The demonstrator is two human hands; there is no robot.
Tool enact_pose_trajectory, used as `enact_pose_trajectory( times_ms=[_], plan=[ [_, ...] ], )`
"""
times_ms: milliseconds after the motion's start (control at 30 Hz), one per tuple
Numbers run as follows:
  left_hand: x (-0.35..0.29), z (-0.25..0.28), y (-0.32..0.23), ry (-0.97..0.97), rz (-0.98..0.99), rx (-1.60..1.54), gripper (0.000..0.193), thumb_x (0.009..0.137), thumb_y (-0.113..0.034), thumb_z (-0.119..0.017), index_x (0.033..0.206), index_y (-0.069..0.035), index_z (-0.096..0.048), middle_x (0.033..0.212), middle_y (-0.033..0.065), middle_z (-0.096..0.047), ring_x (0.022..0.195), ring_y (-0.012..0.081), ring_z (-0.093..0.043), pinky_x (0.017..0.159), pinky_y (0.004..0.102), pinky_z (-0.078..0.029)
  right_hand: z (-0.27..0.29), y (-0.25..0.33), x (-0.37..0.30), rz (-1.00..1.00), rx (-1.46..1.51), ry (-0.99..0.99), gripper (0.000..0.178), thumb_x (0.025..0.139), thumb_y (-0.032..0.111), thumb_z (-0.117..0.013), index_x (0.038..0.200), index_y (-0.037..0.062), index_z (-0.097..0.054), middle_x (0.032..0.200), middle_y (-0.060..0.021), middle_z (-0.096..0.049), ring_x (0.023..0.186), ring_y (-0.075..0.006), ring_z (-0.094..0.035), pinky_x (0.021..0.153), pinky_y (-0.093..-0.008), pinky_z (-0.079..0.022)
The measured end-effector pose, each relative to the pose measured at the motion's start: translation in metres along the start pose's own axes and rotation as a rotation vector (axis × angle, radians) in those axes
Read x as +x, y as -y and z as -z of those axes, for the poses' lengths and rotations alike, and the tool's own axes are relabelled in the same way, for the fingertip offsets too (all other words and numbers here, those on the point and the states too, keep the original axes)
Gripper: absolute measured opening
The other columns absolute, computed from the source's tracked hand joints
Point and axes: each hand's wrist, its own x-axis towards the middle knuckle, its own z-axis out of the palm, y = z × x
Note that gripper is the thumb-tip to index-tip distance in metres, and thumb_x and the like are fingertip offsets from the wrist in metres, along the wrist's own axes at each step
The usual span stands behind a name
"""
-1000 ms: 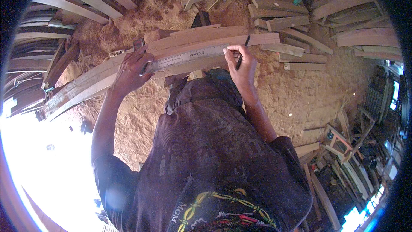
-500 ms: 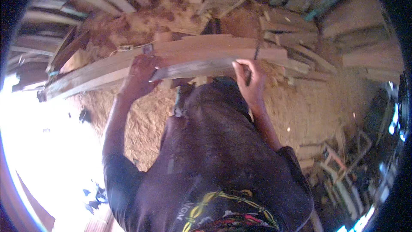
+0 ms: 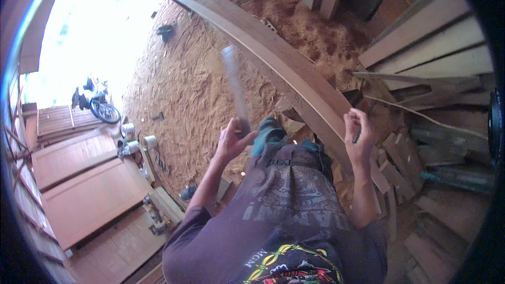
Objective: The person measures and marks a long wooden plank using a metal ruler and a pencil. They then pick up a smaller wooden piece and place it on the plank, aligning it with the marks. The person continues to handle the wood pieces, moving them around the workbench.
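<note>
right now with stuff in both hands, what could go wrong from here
The left hand grips the long, straight ruler near one end, so its free far end might swing into the wooden beam.

The right hand has a dark pen close to that beam, so a slip could perhaps leave a stray mark.

Loose wood pieces lie beyond the right hand and might trip someone.
</note>
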Motion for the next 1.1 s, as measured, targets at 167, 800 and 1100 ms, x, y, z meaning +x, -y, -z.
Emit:
enact_pose_trajectory(
  times_ms=[167, 800, 1100],
  plan=[
    [-0.008, 0.009, 0.093, -0.311, 0.226, -0.255, 0.045, 0.095, -0.047, -0.079, 0.090, -0.006, -0.062, 0.074, 0.0019, -0.063, 0.065, 0.0107, -0.059, 0.056, 0.0295, -0.046, -0.087, 0.021, 0.057, 0.270, -0.172, 0.152, 0.046, 0.095, 0.025, -0.077, 0.133, 0.0040, -0.062, 0.116, -0.0214, -0.073, 0.106, -0.0385, -0.071, 0.090, -0.0458, -0.056],
    [0.056, 0.130, 0.257, -0.572, 0.401, -0.995, 0.044, 0.084, -0.024, -0.091, 0.110, -0.010, -0.059, 0.086, -0.0039, -0.061, 0.075, 0.0070, -0.055, 0.069, 0.0258, -0.043, -0.185, 0.060, 0.092, 0.020, -0.795, 0.215, 0.066, 0.090, 0.046, -0.079, 0.138, 0.0057, -0.058, 0.121, -0.0274, -0.071, 0.111, -0.0455, -0.069, 0.091, -0.0535, -0.055],
    [0.152, 0.152, 0.206, -0.543, 0.404, -0.901, 0.055, 0.080, -0.025, -0.093, 0.115, -0.006, -0.055, 0.095, 0.0009, -0.065, 0.080, 0.0096, -0.059, 0.071, 0.0282, -0.047, -0.301, 0.120, 0.179, 0.222, -0.584, 0.247, 0.064, 0.094, 0.046, -0.076, 0.139, 0.0048, -0.056, 0.112, -0.0281, -0.072, 0.103, -0.0506, -0.069, 0.086, -0.0549, -0.056]
  ],
)
